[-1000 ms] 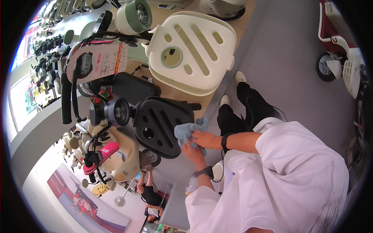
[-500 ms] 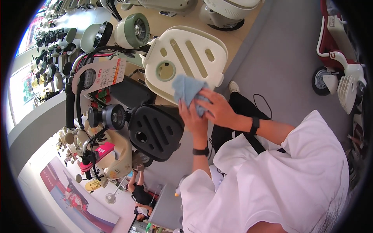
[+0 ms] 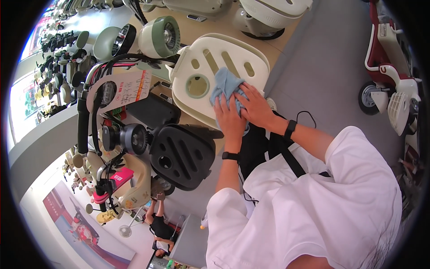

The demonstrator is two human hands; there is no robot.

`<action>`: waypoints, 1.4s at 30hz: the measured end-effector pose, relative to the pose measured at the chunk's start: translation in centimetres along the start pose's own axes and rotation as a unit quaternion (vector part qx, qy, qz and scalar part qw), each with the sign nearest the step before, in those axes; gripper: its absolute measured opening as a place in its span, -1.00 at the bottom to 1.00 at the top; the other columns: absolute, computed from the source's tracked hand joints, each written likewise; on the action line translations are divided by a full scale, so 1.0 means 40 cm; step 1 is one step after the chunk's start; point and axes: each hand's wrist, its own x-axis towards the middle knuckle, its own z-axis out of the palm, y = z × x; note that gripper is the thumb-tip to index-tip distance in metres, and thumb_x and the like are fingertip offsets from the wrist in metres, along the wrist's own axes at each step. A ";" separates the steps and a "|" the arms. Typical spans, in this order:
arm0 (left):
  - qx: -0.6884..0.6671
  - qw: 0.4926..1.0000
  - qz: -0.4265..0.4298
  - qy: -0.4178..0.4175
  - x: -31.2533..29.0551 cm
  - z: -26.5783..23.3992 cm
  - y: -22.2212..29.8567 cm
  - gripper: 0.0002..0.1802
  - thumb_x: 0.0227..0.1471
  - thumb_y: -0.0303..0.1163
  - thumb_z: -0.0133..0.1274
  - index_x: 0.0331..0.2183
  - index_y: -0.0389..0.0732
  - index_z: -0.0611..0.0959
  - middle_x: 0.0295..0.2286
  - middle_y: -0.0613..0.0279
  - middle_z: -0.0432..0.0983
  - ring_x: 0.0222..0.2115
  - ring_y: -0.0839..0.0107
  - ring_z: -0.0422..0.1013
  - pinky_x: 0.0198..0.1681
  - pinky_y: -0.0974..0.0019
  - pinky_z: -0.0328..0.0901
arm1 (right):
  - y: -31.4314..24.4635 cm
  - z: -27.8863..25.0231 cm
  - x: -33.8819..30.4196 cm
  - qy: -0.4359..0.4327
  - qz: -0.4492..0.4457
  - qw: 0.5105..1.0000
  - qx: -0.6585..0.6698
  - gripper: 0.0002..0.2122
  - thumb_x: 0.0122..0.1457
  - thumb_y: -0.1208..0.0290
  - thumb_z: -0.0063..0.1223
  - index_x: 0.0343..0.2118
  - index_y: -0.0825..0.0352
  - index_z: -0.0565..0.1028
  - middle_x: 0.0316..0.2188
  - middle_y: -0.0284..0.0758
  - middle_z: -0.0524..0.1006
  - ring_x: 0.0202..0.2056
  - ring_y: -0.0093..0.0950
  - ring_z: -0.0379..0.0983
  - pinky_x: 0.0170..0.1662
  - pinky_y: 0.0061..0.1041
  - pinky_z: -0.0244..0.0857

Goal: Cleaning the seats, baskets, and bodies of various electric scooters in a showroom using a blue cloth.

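Observation:
A light blue cloth [image 3: 227, 84] lies bunched against the cream slotted front panel [image 3: 195, 67] of a scooter, over its near right part. My left hand [image 3: 230, 120] presses the lower part of the cloth, fingers curved over it. Beside it, my right hand [image 3: 257, 107] grips the cloth's right side, its fingertips sunk in the folds. Both hands hold the cloth together, and the palms are hidden. In the panel, a round green-rimmed hole [image 3: 197, 85] and several slots show to the left of and above the cloth.
Left of the panel are a round green-rimmed headlight [image 3: 165, 36] and a handlebar with a hanging paper tag [image 3: 123, 91]. A black slotted panel [image 3: 182, 157] stands close by my left forearm. A red and white scooter [image 3: 389, 74] is at the far right. Another person [image 3: 161, 231] is in the background.
Both hands and the cloth have shifted slightly right and are now pressed against the panel. The cloth's upper corner has moved up over the slots. The whole view has shifted a little.

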 end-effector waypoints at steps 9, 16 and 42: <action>-0.027 0.998 0.036 -0.035 0.221 0.033 -0.129 -0.36 0.00 -0.36 0.16 0.15 -0.19 0.47 0.20 -0.06 0.25 0.26 -0.20 0.09 0.31 -0.31 0.04 | 0.043 0.052 0.211 0.023 0.043 0.999 -0.020 -0.49 0.19 0.38 -0.01 0.24 0.30 0.36 0.29 -0.02 0.23 0.36 -0.04 0.08 0.37 -0.15 0.06; -0.039 0.997 0.014 -0.061 0.313 0.064 -0.153 -0.42 0.06 -0.40 0.07 0.15 -0.15 0.44 0.23 -0.01 0.19 0.30 -0.16 0.04 0.38 -0.27 -0.07 | 0.068 0.034 0.301 -0.026 0.087 0.995 -0.036 -0.47 0.20 0.39 0.01 0.27 0.29 0.32 0.33 -0.03 0.19 0.37 -0.04 0.06 0.37 -0.17 0.05; -0.016 0.996 -0.069 -0.058 0.533 0.136 -0.090 -0.21 -0.15 -0.36 0.32 0.17 -0.06 0.43 0.27 0.04 0.12 0.32 -0.15 -0.02 0.36 -0.33 -0.05 | 0.274 -0.099 0.520 -0.178 0.005 0.983 0.036 -0.38 0.22 0.35 0.10 0.33 0.33 0.20 0.39 -0.01 0.09 0.38 -0.02 0.04 0.37 -0.18 0.07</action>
